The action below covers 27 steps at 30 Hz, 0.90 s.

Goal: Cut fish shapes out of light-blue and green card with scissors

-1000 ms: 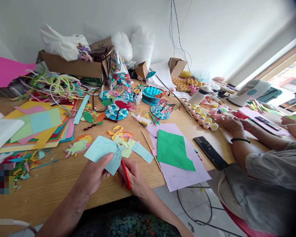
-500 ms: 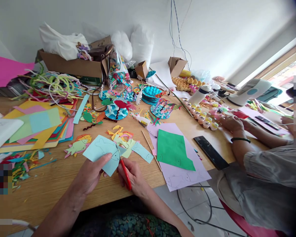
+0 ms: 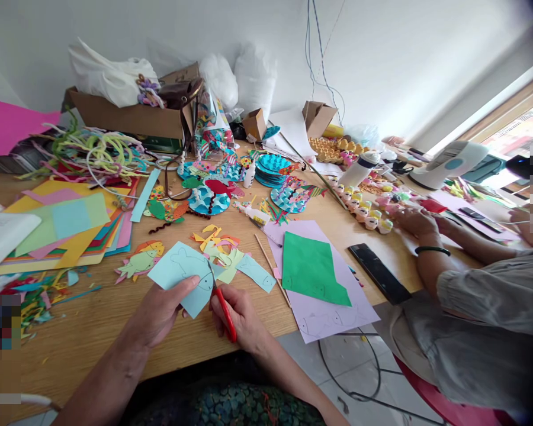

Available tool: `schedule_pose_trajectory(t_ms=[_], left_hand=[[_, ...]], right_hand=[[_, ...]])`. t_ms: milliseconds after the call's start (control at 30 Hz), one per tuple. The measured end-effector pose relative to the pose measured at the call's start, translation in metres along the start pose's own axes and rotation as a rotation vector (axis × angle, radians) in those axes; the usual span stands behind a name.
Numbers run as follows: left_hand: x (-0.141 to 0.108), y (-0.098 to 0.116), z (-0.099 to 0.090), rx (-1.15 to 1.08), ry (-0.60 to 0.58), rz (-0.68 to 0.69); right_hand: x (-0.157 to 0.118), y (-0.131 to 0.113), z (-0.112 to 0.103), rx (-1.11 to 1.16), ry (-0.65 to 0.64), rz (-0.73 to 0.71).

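Note:
My left hand (image 3: 169, 305) pinches a light blue sheet (image 3: 182, 266) with a fish outline drawn on it, thumb on top. Red-handled scissors (image 3: 224, 313) are in my right hand (image 3: 240, 310), their blades at the sheet's right edge beside the drawn head. Just behind lie yellow and pale green paper scraps (image 3: 224, 254) and a blue strip (image 3: 256, 272) with a small fish drawing. Cut-out paper fish (image 3: 141, 263) rest left of the sheet. On the right, a green sheet (image 3: 313, 269) overlaps a lilac sheet (image 3: 337, 322) with pencilled fish.
Stacked coloured paper (image 3: 66, 225) and cuttings lie at the left. Decorated blue discs (image 3: 208, 198), a glue bottle (image 3: 254, 214) and a wooden stick (image 3: 272, 269) are on the table. A black phone (image 3: 379, 273) lies near another person's hands (image 3: 420, 225) at the right.
The blue sheet and both my hands have shifted very slightly left. The scissor blades now stand more upright against the sheet's edge.

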<state>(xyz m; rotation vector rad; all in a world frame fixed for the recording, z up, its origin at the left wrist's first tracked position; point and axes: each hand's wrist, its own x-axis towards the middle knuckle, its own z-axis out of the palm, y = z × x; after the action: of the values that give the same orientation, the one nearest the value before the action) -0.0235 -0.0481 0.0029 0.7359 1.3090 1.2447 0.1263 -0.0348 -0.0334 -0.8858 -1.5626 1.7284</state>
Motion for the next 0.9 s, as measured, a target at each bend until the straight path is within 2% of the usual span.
schedule_pose_trajectory(t_ms=[433, 900], left_hand=[[0.002, -0.004, -0.010, 0.000, -0.017, -0.078], [0.001, 0.002, -0.014, -0.063, -0.021, -0.089]], right_hand=[[-0.002, -0.001, -0.004, -0.058, -0.011, 0.018], [-0.003, 0.000, -0.006, -0.037, -0.046, 0.038]])
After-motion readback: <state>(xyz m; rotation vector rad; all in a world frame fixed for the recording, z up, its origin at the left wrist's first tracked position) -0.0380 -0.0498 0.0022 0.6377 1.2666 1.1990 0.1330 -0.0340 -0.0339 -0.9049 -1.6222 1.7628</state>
